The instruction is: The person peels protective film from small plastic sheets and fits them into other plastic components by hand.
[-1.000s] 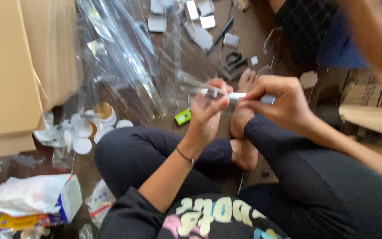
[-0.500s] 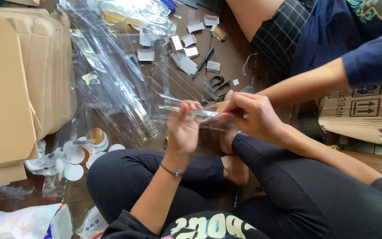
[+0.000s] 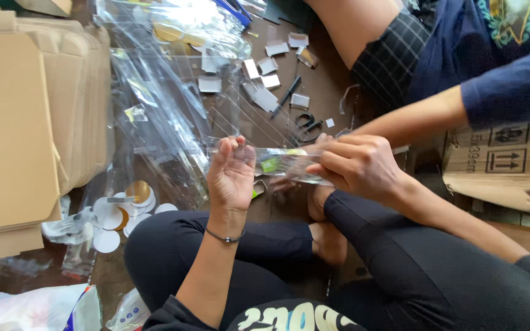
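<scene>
- Clear plastic sleeve (image 3: pixel 277 164): a narrow transparent packet held level between both hands, above the crossed legs (image 3: pixel 265 245); its long axis runs left to right, with a small green piece visible inside near its middle.
- Left hand (image 3: pixel 231 175): at the sleeve's left end, palm turned towards the camera, fingers (image 3: pixel 227 150) half curled and loosely open; the fingertips touch the sleeve's upper edge, and a firm grip cannot be confirmed. A thin bracelet (image 3: pixel 225 237) circles the wrist.
- Right hand (image 3: pixel 354 165): at the sleeve's right end, fingers closed in a pinch on the plastic, knuckles up; this hand carries the firmer hold.
- Key relation: the sleeve spans the gap between the two hands, so each hand meets one end of the long axis; neither is clearly nearer, and the open mouth of the sleeve cannot be told.
- Floor (image 3: pixel 314 92), far: small white and grey cards (image 3: pixel 269 64), a black pen (image 3: pixel 288 95) and scissors (image 3: pixel 307 124) lie scattered, well apart from the hands.
- Left of the hands: a heap of loose clear film (image 3: pixel 167 104), and nearer, round white and gold discs (image 3: pixel 121 211).
- Far left: flattened cardboard (image 3: pixel 13 129) stacked on edge.
- Right: another person's forearm (image 3: pixel 412 119) in a dark blue sleeve reaches in from the far right, ending behind the right hand; a printed carton (image 3: pixel 504 159) sits beyond it.
</scene>
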